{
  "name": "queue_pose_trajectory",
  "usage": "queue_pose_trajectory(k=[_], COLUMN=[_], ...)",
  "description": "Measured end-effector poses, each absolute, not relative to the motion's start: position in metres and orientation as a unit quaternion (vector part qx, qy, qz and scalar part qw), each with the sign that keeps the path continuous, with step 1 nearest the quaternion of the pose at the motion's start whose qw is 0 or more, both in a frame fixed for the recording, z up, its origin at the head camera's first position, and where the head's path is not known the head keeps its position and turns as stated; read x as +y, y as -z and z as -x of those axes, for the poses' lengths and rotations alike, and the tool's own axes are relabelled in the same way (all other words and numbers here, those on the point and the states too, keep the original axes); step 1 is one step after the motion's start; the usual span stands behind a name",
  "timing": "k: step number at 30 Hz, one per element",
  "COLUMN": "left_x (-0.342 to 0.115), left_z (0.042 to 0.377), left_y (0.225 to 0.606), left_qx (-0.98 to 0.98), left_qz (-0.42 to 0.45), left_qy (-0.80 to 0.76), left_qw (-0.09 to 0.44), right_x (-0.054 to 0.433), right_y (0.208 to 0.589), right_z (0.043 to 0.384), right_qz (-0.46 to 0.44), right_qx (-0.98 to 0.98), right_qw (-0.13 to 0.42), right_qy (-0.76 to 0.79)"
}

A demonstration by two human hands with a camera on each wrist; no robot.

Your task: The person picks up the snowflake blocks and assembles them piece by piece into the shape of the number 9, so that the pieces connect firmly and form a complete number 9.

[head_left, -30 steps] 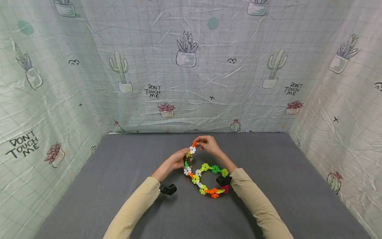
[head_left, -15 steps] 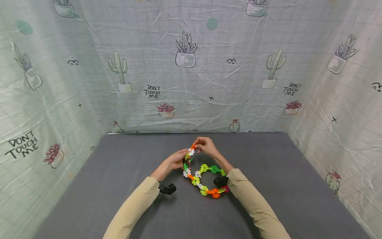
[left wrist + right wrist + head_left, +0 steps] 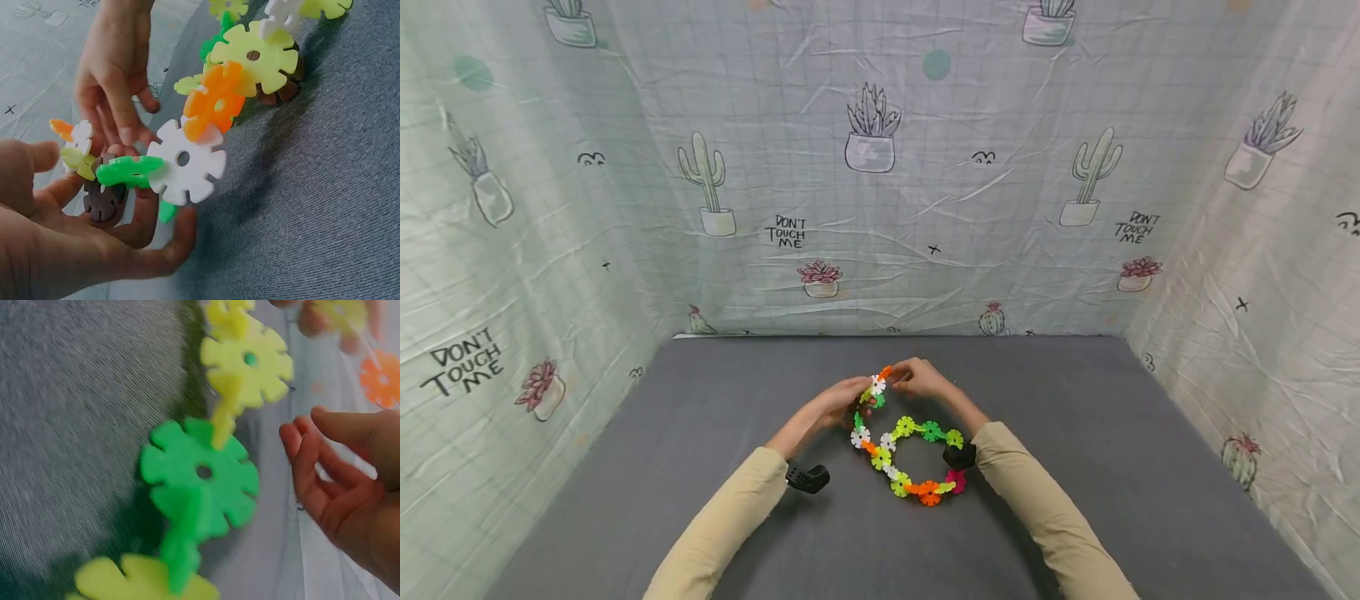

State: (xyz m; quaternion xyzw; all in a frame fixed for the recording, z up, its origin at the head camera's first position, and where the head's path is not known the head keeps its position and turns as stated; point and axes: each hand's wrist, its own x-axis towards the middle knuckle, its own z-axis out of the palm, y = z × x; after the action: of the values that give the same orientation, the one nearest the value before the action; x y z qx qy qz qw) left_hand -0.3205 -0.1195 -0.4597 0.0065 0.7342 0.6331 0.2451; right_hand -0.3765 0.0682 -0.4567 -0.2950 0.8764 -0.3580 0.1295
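Note:
A chain of slotted plastic flower discs (image 3: 881, 457) in yellow, green, white, orange, pink and brown curls on the grey table. Its far end is raised in my left hand (image 3: 837, 400). The left wrist view shows those fingers curled round the chain by a brown disc (image 3: 103, 203) and a green disc (image 3: 128, 174); a white disc (image 3: 199, 164) hangs past them. At the chain's tip an orange disc (image 3: 886, 372) sticks out beyond a white one. My right hand (image 3: 921, 379) is beside that tip, fingers loosely bent, with nothing between them in the right wrist view (image 3: 350, 475).
The grey table (image 3: 760, 542) reaches back to a pale cactus-print curtain (image 3: 880, 217), which also hangs at both sides. A black wrist device (image 3: 808, 478) is on the left wrist; another (image 3: 958, 455) on the right overlaps the chain's loop.
My right hand has let go of the orange disc and drawn slightly toward me. My left hand and the chain have shifted a little left.

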Motion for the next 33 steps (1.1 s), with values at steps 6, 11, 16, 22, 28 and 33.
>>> queue_pose_trajectory(k=[6, 11, 16, 22, 28, 33], left_x=[-0.124, -0.124, -0.123, -0.121, -0.118, -0.115], left_z=[0.322, 0.321, 0.319, 0.320, 0.322, 0.324], left_y=[0.458, 0.456, 0.457, 0.459, 0.459, 0.457], left_qx=[0.714, 0.706, 0.712, 0.718, 0.727, 0.723], left_qz=[-0.026, -0.035, -0.016, 0.006, 0.006, 0.015], left_qy=[-0.661, -0.672, -0.667, -0.664, -0.660, -0.667], left_qw=[0.230, 0.220, 0.218, 0.209, 0.190, 0.180], right_x=[0.051, 0.040, 0.044, 0.054, 0.076, 0.087], right_y=[0.511, 0.544, 0.541, 0.497, 0.458, 0.439], right_z=[0.415, 0.438, 0.432, 0.394, 0.370, 0.371], right_qz=[0.330, 0.345, 0.344, 0.293, 0.279, 0.238], right_qx=[0.903, 0.916, 0.915, 0.897, 0.867, 0.851], right_qw=[0.123, 0.091, 0.075, 0.126, 0.083, 0.050], right_qy=[0.247, 0.185, 0.198, 0.307, 0.404, 0.465])
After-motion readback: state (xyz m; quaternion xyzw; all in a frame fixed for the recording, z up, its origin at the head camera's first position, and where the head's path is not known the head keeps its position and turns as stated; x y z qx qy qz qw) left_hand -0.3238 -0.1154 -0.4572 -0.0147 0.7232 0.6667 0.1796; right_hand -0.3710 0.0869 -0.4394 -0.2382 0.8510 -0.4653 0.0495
